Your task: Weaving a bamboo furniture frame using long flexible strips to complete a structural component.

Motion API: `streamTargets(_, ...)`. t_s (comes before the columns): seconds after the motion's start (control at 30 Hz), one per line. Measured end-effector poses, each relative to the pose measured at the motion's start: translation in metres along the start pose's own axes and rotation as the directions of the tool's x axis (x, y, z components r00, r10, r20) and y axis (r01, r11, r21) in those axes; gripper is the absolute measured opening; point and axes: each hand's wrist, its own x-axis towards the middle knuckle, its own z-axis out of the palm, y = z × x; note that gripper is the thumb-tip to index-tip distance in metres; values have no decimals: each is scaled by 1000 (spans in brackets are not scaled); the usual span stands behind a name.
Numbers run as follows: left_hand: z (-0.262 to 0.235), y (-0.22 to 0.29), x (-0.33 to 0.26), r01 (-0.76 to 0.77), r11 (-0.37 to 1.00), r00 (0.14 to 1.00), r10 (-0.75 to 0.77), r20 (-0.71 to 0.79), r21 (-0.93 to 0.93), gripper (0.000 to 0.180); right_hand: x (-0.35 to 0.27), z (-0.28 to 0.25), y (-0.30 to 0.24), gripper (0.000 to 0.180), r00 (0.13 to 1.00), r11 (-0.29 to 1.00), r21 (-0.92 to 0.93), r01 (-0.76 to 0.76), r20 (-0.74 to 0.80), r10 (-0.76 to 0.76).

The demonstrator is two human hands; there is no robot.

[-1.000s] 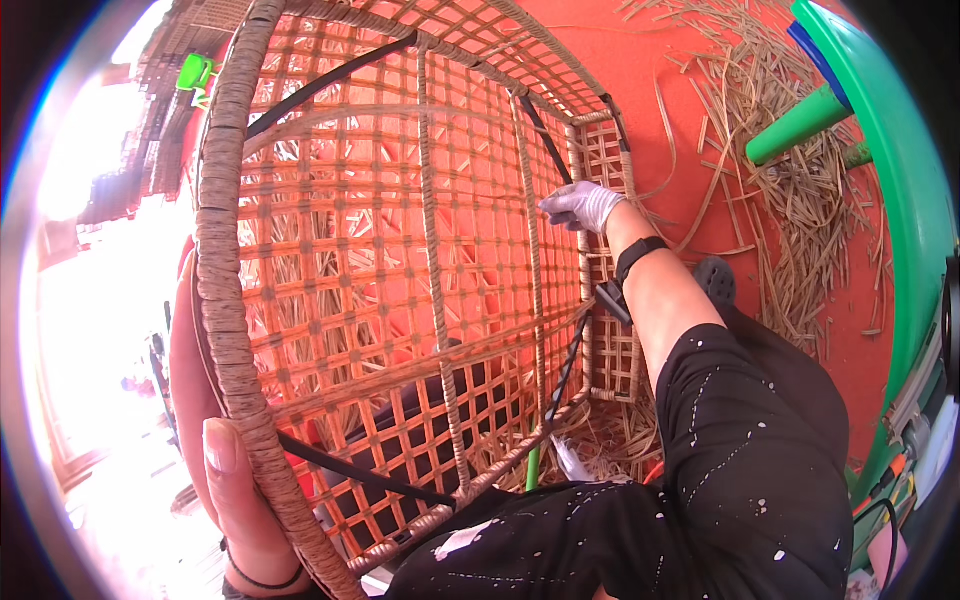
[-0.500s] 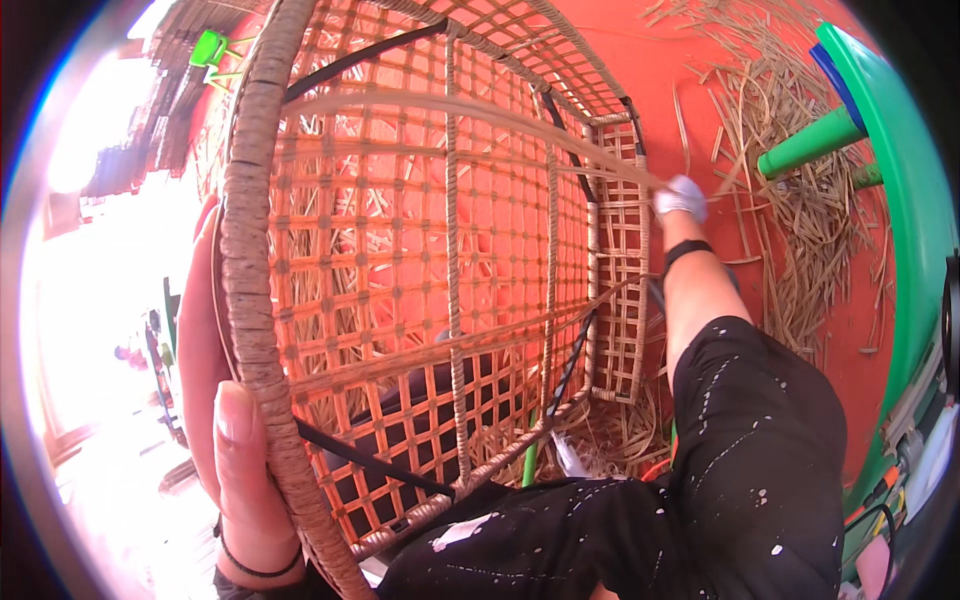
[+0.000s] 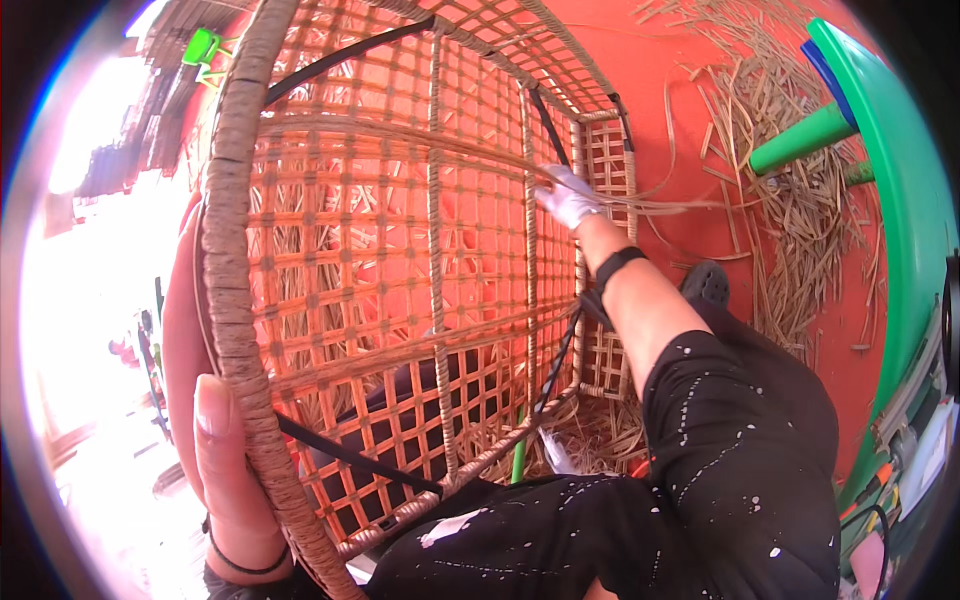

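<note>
A large rectangular basket-like frame with an open lattice of flat woven strips is tilted up before me. My left hand is closed on its thick wrapped rim at the left, the thumb on the near side and the fingers behind it. My right hand, in a white glove, is at the lattice's right part, pinching a bundle of tan plant-fibre strips. The bundle runs across the lattice to the left rim, and loose tails trail right from the hand. Black bars brace the frame's corners.
Cut strips lie heaped on the red floor at right. Beside them stands a green plastic piece of furniture with a thick leg. Tools and a cable are at lower right. A small bright green stool shows at upper left.
My right hand has moved left, from beyond the frame's right side to over the lattice, still with the strips. The frame has shifted slightly left with my left hand on it.
</note>
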Motion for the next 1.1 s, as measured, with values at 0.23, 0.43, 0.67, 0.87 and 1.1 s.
streamTargets(0.23, -4, 3, -3, -2, 999, 1000, 2, -20, 33, 58, 14, -10, -17, 34, 916, 929, 103, -355, 235, 324)
streamTargets(0.43, -3, -9, 5, -9, 1000, 1000, 9, -1, 12, 58, -41, -65, 62, 31, 900, 906, -2, -423, -119, 420)
streamTargets(0.67, -14, -22, 27, 20, 1000, 1000, -20, -5, -11, 57, -98, -63, 123, 77, 596, 601, -357, -715, 138, 791)
streamTargets(0.87, -64, -62, 58, 205, 976, 975, -210, -78, -73, 46, -101, -66, 111, 66, 605, 585, 160, -795, 161, 779)
streamTargets(1.1, -106, -153, 123, 612, 775, 790, -606, 88, -157, 46, -61, -162, 53, 62, 761, 765, -78, -639, 80, 644)
